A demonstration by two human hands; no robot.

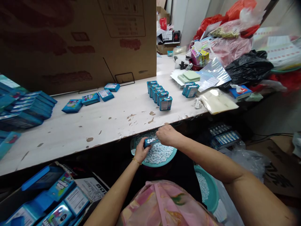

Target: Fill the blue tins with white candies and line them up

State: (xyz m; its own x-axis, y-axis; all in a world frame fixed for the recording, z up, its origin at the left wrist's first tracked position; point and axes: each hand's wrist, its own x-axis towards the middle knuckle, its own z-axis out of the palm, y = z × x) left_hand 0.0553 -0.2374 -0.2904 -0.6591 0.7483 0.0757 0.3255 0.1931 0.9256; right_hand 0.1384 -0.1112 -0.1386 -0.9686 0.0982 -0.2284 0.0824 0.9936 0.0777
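Observation:
My left hand (pixel 140 153), with a thin bracelet at the wrist, is closed around a small blue box (pixel 147 143). The box is tilted, and white round pellets show at its opening. Right beside that opening is my right hand (pixel 167 135), fingers curled in; what they hold, if anything, is hidden. Beneath both hands lies a turquoise basin (pixel 174 156) full of white pellets (pixel 159 154), just under the table's front edge.
A white table (pixel 117 116) carries a row of upright blue boxes (pixel 162 95), several lying ones, a stack (pixel 28 108) at left and a large carton (pixel 82 44) behind. An open carton of packs (pixel 58 191) stands lower left. Another turquoise basin (pixel 213 196) is lower right.

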